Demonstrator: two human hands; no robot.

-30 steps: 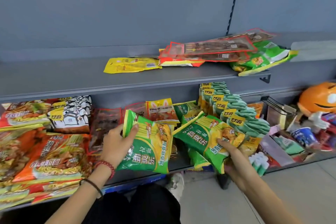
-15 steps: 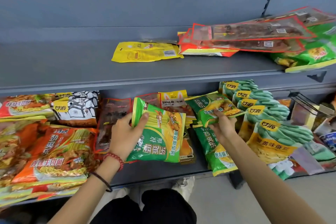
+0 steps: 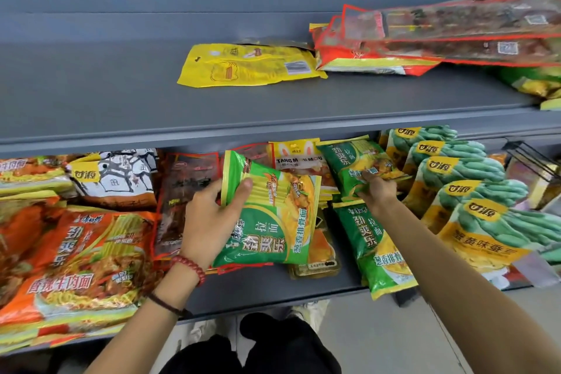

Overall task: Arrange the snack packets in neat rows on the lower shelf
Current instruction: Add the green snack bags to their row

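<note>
As I set the second green packet (image 3: 358,164) down toward the back of the lower shelf (image 3: 267,291), my right hand (image 3: 376,191) still pinched its near edge, fingers curled round the wrapper. A second before, that packet had hung in the air out in front of the shelf. It had since travelled inward and come to lie just behind a third green packet (image 3: 373,249), which rested flat with its end over the shelf's front lip.

My left hand (image 3: 209,222) gripped a green noodle packet (image 3: 270,212) by its upper left corner, thumb across the front, and held it tilted over the middle of the shelf. That packet had barely shifted in the same second. It partly covered a rabbit-marked packet (image 3: 299,158) and sat just beside a dark red packet (image 3: 185,191).

By my reckoning, the move started a green column front to back, and the packet in my left hand looked the next to join it.

A row of bean packets (image 3: 473,191) stood overlapped to the right, touching the green pair. Orange noodle packets (image 3: 76,258) were heaped at the left. On the upper shelf (image 3: 121,94) lay a yellow packet (image 3: 249,65) and several red-edged packets (image 3: 455,30), loosely piled and well apart from my hands.
</note>
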